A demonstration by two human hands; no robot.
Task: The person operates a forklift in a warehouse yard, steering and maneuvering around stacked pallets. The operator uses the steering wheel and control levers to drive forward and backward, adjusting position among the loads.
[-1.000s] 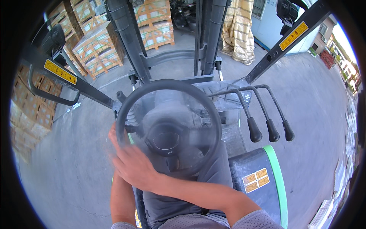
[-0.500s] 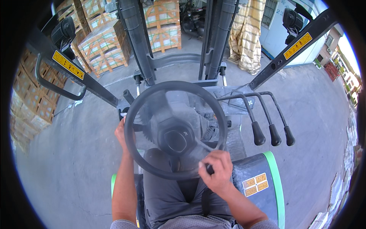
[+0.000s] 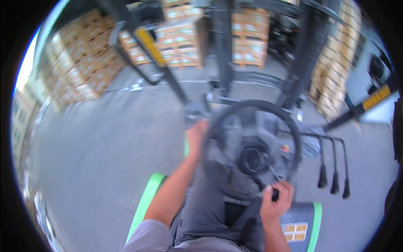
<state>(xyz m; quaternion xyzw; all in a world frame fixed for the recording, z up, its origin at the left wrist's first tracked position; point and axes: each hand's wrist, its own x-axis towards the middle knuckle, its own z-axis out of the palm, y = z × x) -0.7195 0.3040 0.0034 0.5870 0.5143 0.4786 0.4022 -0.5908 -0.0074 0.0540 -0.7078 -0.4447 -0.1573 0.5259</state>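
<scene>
My right hand (image 3: 277, 200) is wrapped round the black spinner knob (image 3: 275, 195) at the lower right of a forklift's steering wheel (image 3: 211, 126). Just left of the rim, my left hand (image 3: 196, 135) reaches forward to the grey panel (image 3: 194, 110) beside the column. Motion blur smears its fingers, and whatever they touch cannot be made out. Between the wheel's spokes sits a round dark hub (image 3: 253, 160).
Several black-handled levers (image 3: 335, 183) stand right of the wheel. Ahead rises the dark mast (image 3: 221, 50), with strapped crates (image 3: 250, 40) beyond. More stacked crates (image 3: 90, 50) stand at far left, and a striped cover (image 3: 336, 71) hangs at right. Grey floor (image 3: 105, 138) spreads leftward.
My view has swung left, so the wheel, levers and mast now appear farther right, and the picture is blurrier. My right hand stays on the spinner knob; my left hand remains beside the wheel.
</scene>
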